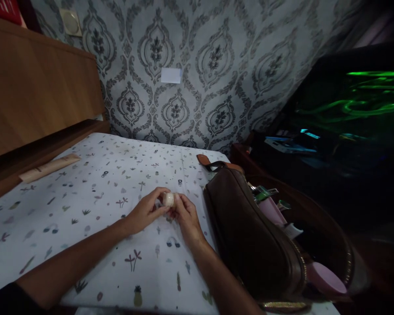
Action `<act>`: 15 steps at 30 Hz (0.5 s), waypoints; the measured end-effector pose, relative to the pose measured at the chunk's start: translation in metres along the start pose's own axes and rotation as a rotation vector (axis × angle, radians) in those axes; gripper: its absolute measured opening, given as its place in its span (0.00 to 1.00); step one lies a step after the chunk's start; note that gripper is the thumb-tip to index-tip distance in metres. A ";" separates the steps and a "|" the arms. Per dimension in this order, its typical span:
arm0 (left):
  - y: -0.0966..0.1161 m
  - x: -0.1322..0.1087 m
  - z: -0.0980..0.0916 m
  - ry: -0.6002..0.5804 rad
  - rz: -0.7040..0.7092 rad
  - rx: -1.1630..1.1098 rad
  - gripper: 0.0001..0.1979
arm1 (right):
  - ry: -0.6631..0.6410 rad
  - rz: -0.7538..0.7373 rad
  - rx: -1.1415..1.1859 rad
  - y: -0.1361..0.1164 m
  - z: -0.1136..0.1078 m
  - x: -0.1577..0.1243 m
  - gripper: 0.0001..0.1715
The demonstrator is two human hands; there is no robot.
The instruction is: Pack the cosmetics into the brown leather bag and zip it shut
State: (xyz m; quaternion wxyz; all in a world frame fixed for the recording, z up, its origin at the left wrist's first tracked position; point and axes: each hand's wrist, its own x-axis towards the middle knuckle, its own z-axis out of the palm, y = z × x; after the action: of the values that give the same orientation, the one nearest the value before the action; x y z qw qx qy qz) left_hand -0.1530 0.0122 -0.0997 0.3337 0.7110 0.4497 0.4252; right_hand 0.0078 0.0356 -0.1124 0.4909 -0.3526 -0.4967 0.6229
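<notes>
A small, pale cream-coloured round jar (168,200) is held between my two hands, a little above the patterned white cloth. My left hand (147,211) curls around its left side, with thumb and fingers touching it. From the right, my right hand (188,221) pinches the jar with the thumb on top; its other fingers are partly hidden underneath. Just right of my right forearm lies a dark brown zipped bag (246,223), open on its far side. Inside it show a pink item (273,211), a green-tinted item (262,192) and a pink cup-like piece (328,278).
White cloth (118,166) with small plant prints covers the table. A beige paper strip or sleeve (51,167) lies at the left beside a wooden cabinet (42,83). A patterned wall stands behind. A dark computer case with green lights (361,105) is on the right.
</notes>
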 end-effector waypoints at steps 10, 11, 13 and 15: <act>0.009 0.000 0.001 -0.035 -0.042 0.080 0.16 | -0.030 0.047 -0.039 0.000 0.000 0.001 0.32; 0.009 -0.001 0.001 -0.027 -0.035 0.101 0.16 | -0.030 0.054 -0.041 0.001 -0.001 0.001 0.33; 0.009 -0.001 0.001 -0.014 -0.026 0.127 0.15 | -0.033 0.067 -0.042 0.001 -0.001 0.001 0.33; 0.008 -0.001 0.002 -0.008 -0.019 0.142 0.16 | -0.040 0.080 -0.041 0.000 -0.001 0.001 0.34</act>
State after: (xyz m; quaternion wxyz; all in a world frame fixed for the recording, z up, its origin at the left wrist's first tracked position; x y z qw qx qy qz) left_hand -0.1487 0.0076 -0.0936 0.2883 0.7302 0.4843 0.3862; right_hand 0.0086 0.0371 -0.1129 0.4483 -0.3693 -0.5046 0.6388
